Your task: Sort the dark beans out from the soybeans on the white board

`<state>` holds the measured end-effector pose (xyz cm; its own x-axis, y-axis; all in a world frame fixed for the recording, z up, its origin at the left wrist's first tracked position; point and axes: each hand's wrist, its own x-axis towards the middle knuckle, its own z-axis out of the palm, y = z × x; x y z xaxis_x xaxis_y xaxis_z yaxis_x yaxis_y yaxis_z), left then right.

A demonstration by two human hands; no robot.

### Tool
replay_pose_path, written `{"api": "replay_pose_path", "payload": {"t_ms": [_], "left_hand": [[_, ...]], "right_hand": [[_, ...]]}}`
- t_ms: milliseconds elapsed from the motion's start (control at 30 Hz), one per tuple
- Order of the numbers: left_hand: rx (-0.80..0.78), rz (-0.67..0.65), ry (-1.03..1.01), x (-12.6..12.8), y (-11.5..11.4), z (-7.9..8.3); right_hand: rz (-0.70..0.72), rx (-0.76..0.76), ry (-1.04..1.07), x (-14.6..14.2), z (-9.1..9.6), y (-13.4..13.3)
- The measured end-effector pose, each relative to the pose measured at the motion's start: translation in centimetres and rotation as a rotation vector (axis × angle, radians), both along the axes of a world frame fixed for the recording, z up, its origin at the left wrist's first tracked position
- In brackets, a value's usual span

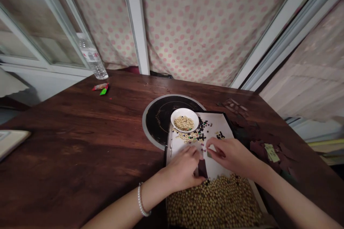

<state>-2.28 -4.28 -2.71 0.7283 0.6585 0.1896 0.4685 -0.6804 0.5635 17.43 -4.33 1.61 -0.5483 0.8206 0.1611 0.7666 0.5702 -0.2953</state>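
Soybeans (212, 202) are heaping up right at the bottom of the shot, a big golden mound spilling across the near end of a white-lined tray (215, 123)! Moving across from the left, a pale flat board (12, 143) is poking in over the edge of a dark wooden table (80, 121), and a plastic water bottle (92, 57) is standing at the far corner, just beside some bright red and green wrappers (100, 87). Now the left hand (182, 170) is coming in, a pearl bracelet (140, 200) circling its wrist, fingers curling together over the tray just beside a dark rectangular scrap (202, 168); whether they're pinching anything, I can't tell! Behind it, a round black hot plate (161, 121) is sitting under the tray's corner, with a white bowl (185, 111) perched on the tray, holding pale beans (184, 123). Dark beans (201, 128) are scattering among loose pale ones across the tray. The right hand (231, 155) is reaching in, its fingertips (211, 143) drawing close together over the tray, their grip unclear, while dark brown scraps (260, 148) are littering the table further right, and a polka-dot curtain (209, 25) is hanging behind it all!
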Motion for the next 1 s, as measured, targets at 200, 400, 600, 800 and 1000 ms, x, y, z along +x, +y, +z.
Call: {"api": "replay_pose_path", "payload": {"t_ms": [200,400,600,800,1000], "left_hand": [[0.027,0.016,0.009,0.0,0.0,-0.1],[0.001,0.013,-0.001,0.0,0.1,-0.2],[-0.011,0.038,0.032,0.0,0.0,-0.2],[-0.008,0.038,0.036,0.0,0.0,0.2],[-0.005,0.040,0.017,0.0,0.1,0.3]], "right_hand": [[-0.086,0.020,0.160,-2.2,2.8,5.3],[-0.066,-0.041,0.261,-3.5,1.1,8.1],[-0.085,-0.183,0.488,-1.2,-0.9,7.4],[-0.242,-0.215,0.539,2.5,-2.8,7.8],[-0.423,-0.290,0.474,4.1,-4.2,8.9]]}}
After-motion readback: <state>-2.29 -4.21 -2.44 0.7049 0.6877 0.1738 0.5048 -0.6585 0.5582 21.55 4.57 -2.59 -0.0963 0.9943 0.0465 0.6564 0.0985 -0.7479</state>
